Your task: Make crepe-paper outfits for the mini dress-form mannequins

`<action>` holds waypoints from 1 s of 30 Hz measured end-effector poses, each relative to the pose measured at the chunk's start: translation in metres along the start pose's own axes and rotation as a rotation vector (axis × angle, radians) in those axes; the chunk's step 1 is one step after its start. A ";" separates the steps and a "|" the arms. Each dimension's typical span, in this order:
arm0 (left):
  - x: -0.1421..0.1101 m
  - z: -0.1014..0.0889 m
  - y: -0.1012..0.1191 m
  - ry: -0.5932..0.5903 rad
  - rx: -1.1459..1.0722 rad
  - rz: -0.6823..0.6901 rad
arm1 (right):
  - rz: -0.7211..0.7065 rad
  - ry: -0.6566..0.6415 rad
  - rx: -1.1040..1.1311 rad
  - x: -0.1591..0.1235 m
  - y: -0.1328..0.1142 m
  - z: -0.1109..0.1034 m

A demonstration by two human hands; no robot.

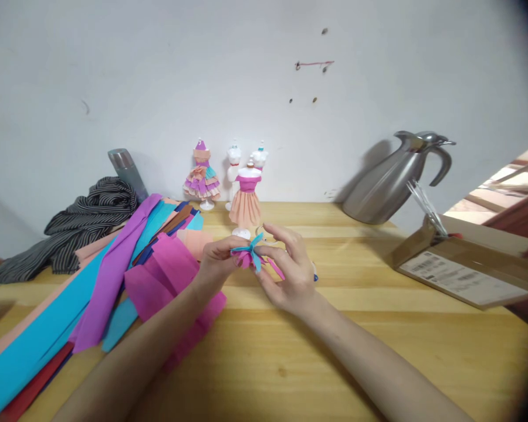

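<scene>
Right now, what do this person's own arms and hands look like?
The left hand and right hand are ungloved, with no rings visible. Both forearms are bare, narrowing towards the wrists; no sleeves, watch or bracelet show.

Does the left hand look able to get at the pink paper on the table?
Probably yes: the pink paper lies close beside the left hand, though it holds the blue-and-pink piece.

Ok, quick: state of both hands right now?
Left hand: closed, pinching the pink-and-blue piece.
Right hand: partly curled at the same piece; cannot tell whether it grips.
</scene>
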State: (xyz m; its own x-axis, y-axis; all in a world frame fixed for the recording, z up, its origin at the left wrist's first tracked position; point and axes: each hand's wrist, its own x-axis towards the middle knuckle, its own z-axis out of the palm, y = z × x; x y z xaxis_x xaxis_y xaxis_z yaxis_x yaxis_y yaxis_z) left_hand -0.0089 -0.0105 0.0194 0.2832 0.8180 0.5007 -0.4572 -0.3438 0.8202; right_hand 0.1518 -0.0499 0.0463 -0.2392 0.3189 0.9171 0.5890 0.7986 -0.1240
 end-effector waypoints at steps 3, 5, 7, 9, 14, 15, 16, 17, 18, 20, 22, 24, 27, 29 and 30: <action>0.001 0.000 0.000 0.008 0.037 0.035 | -0.018 0.033 0.015 0.000 0.000 0.001; 0.001 0.000 0.000 0.010 0.046 0.047 | -0.026 0.036 0.011 0.000 -0.001 0.001; 0.001 0.001 0.001 0.007 0.047 0.047 | -0.026 0.029 0.005 0.000 -0.001 0.001; 0.002 0.002 0.002 0.011 0.040 0.042 | -0.025 0.019 0.000 0.000 -0.001 0.001; 0.001 0.004 0.003 -0.004 0.050 0.046 | -0.019 0.006 -0.002 0.000 -0.001 0.002; 0.001 0.004 0.003 -0.009 0.058 0.055 | -0.019 0.011 -0.002 -0.001 0.000 0.002; 0.001 0.004 0.003 -0.011 0.060 0.067 | -0.022 0.017 -0.002 -0.001 0.000 0.002; 0.000 0.004 0.003 -0.010 0.060 0.075 | -0.027 0.023 -0.001 -0.002 0.000 0.003; 0.000 0.004 0.003 -0.009 0.056 0.078 | -0.033 0.031 0.000 -0.002 0.001 0.003; 0.000 0.003 0.001 -0.006 0.035 0.064 | -0.043 0.043 0.001 -0.003 0.001 0.004; -0.001 0.003 0.000 -0.005 0.008 0.033 | -0.045 0.045 -0.001 -0.003 0.002 0.004; -0.002 0.003 -0.002 0.012 -0.015 0.006 | -0.041 0.043 -0.002 -0.004 0.002 0.004; -0.003 0.005 -0.004 0.050 -0.043 -0.043 | -0.037 0.039 -0.005 -0.003 0.002 0.004; -0.004 0.008 -0.003 0.070 -0.071 -0.088 | -0.038 0.039 -0.009 -0.003 0.002 0.004; -0.004 0.009 -0.002 0.076 -0.091 -0.109 | -0.042 0.040 -0.012 -0.003 0.002 0.004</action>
State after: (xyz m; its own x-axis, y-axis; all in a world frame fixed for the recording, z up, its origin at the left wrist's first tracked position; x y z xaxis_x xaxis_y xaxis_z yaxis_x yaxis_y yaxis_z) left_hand -0.0010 -0.0172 0.0184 0.2723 0.8819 0.3848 -0.5030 -0.2105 0.8383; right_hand 0.1508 -0.0474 0.0423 -0.2330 0.2647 0.9357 0.5887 0.8043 -0.0810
